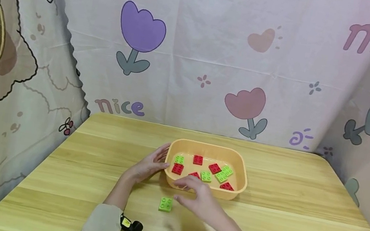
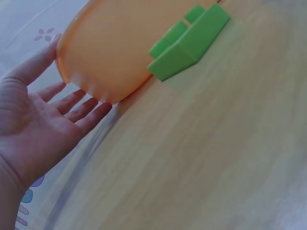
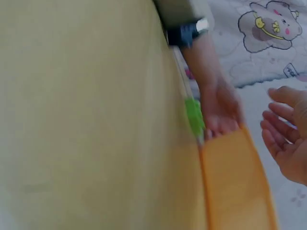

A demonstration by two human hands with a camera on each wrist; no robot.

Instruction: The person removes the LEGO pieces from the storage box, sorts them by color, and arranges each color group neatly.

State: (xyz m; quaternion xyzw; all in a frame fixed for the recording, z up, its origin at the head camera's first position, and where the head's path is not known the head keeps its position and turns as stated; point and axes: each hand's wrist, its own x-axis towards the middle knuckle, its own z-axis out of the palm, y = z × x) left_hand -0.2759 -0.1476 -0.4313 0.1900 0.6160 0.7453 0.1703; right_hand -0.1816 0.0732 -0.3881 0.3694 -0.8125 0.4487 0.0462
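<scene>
A yellow-orange plastic basin (image 1: 243,169) holds several red and green toy building blocks. Against its left end rests my left hand (image 1: 147,167); in the left wrist view the fairly straight fingers (image 2: 74,101) touch the outer wall and the thumb lies at the rim. My right hand (image 1: 205,202) hovers over the near rim, fingers loosely bent, thumb apart, nothing seen between them. On the table in front of the basin lies a green four-stud block (image 1: 165,205), just left of the right thumb and apart from it.
Inside the basin, a red block (image 1: 177,169) lies by the left wall and a green block (image 1: 206,176) near the middle. A black wrist camera (image 1: 131,227) sits on the left forearm. The wooden table (image 1: 291,221) meets a patterned cloth (image 1: 203,25) behind.
</scene>
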